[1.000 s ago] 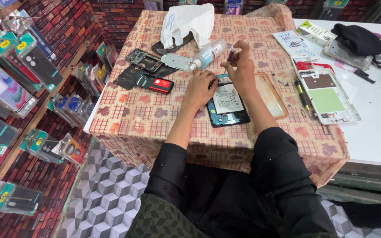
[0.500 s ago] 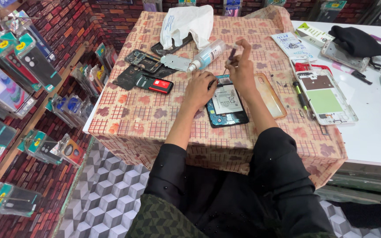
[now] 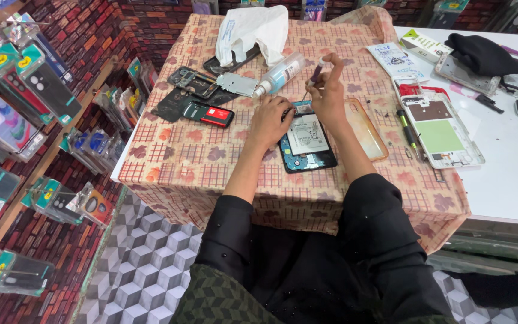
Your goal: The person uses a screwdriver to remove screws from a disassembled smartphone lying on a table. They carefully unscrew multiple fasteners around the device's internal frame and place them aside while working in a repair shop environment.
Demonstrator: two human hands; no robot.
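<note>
An opened phone (image 3: 307, 141) with its back removed and a white battery showing lies on the patterned tablecloth (image 3: 181, 162). My left hand (image 3: 269, 120) rests on the phone's top left corner and holds it down. My right hand (image 3: 329, 90) grips a small dark screwdriver (image 3: 314, 75) upright, its tip pointing down at the phone's top edge. A clear amber phone cover (image 3: 367, 129) lies just right of the phone, partly under my right forearm.
Phone frames and a red-and-black part (image 3: 211, 114) lie at left, with a clear bottle (image 3: 280, 73) and a white plastic bag (image 3: 253, 27) behind. A green-backed phone panel (image 3: 442, 132), pen and black cloth (image 3: 481, 54) sit right. Packaged phone cases (image 3: 25, 90) hang on the brick-pattern wall at left.
My right hand has shifted slightly with the screwdriver over the phone's top edge. My left hand stays on the phone. The view has shifted a little.
</note>
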